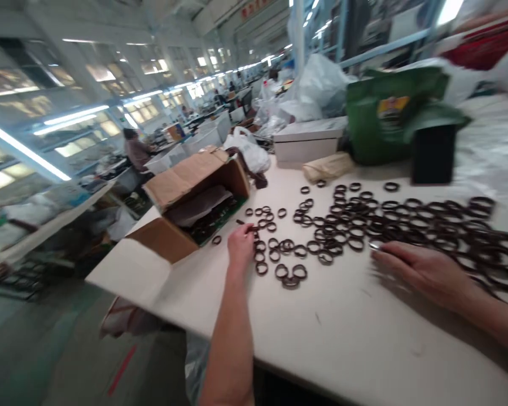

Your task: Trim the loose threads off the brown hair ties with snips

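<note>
Dark rings (419, 237) strew the worktop (305, 332) under strip lights (25, 149); the right hand (425, 269) pinches something shiny (375, 246) (left hand (241, 245): grip unclear).

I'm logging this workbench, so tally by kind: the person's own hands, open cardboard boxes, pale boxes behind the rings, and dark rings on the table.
Own hands: 2, left hand and right hand
Open cardboard box: 1
Pale box: 1
Dark rings: too overlapped to count
Total, without rings: 4
</note>
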A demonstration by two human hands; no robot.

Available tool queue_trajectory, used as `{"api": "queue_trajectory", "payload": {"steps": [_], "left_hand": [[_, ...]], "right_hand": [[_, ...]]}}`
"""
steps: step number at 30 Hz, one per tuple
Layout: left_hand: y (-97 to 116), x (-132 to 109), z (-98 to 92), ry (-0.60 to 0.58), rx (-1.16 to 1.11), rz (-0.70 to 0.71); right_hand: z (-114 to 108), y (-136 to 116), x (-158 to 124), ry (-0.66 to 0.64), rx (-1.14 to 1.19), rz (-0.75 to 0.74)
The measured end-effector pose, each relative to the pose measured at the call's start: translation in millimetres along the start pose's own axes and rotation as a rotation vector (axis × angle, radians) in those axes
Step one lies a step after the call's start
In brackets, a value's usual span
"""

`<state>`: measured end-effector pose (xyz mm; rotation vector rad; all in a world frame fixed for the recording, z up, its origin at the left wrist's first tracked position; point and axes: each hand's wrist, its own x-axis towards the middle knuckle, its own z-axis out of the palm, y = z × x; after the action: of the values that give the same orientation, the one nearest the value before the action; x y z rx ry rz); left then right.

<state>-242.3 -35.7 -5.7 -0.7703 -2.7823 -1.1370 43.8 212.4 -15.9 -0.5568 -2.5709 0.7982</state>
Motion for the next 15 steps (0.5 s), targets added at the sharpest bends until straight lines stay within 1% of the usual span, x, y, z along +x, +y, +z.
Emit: {"api": "queue_trajectory", "payload": {"steps": [1,3,5,7,12,15], "left_hand": [[-1,2,2.4,0.007,-0.043,-0.016],[-9,6,0.9,0.028,-0.111,-0.046],[-18,9,-3.9,0.037,-0.164,-0.064],[-23,10,-8.6,0.041,-0.202,-0.080],[-17,6,-15.4,0.032,-0.245,-0.142],[-11,3,-14.3,0.014,-0.201,-0.148]], "right_hand": [[-2,2,0,-0.068,0.011,0.044],[-4,2,0,-0.110,0.011,0.061],[-3,0,1,-0.106,-0.009,0.057],[-2,-1,1,-0.104,-0.021,0.055],[-1,2,-1,-0.123,-0.022,0.038],[0,4,-1,-0.115,-0.022,0.026]]}}
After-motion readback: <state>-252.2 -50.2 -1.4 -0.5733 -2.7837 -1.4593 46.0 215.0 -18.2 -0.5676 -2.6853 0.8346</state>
